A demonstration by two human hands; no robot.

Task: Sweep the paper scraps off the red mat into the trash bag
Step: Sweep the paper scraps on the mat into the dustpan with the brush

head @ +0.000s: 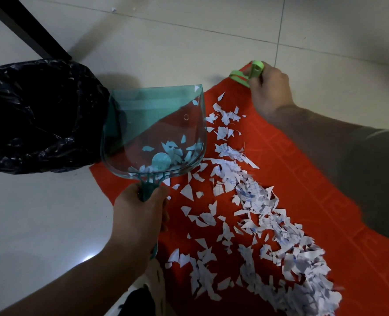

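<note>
**Head view, looking down at the floor.** We see the left hand at near centre, its fingers curled round the handle of a translucent teal dustpan. The pan's lip points far and left, and in this view it overlaps the near-right rim of the black trash bag. The bag stands open on the pale tiled floor, just beside the mat's left corner. A small heap of scraps in the pan lies gathered at the handle end. We cannot tell whether the pan touches the mat.

The right hand is at the far corner of the red mat. It grips a green plastic tool, most of which is hidden by the fingers, so we cannot tell its working end.

The paper scraps are white, many with blue print. They cover the mat in a broad band running from beside the pan toward the near right, thickest at the near right. A few separate pieces lie between this band and the left hand.

A black table leg slants across the far left, beyond the bag. One stray scrap lies on the tiles at the far edge.
</note>
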